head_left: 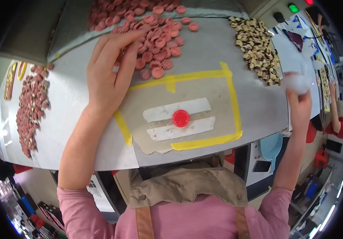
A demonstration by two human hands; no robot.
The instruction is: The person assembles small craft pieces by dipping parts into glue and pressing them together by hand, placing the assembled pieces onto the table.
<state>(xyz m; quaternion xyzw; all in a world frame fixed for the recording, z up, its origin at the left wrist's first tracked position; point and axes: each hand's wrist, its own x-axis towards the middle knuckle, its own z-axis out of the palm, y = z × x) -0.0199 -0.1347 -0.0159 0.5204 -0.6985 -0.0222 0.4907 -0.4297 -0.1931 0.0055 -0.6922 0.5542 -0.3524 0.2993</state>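
My left hand (113,67) reaches into a heap of small round pink caps (159,44). Its thumb and index fingertips are close together among them; I cannot make out what is between them. Off to the right, my right hand (299,101) grips a whitish, motion-blurred object (297,83) beside a pile of cream-and-dark small parts (257,51). Between the hands, a round red piece (180,118) sits across the gap between two white strips (177,109). The strips lie on a beige sheet (219,93) edged with yellow tape (234,103).
A long pile of pinkish small parts (32,107) lies at the far left of the worktable (70,95). Grey machine housing (24,36) stands behind it. At the upper right are a green light (293,8) and a dark knob (278,17). A light-blue dustpan (272,147) hangs below the table's edge.
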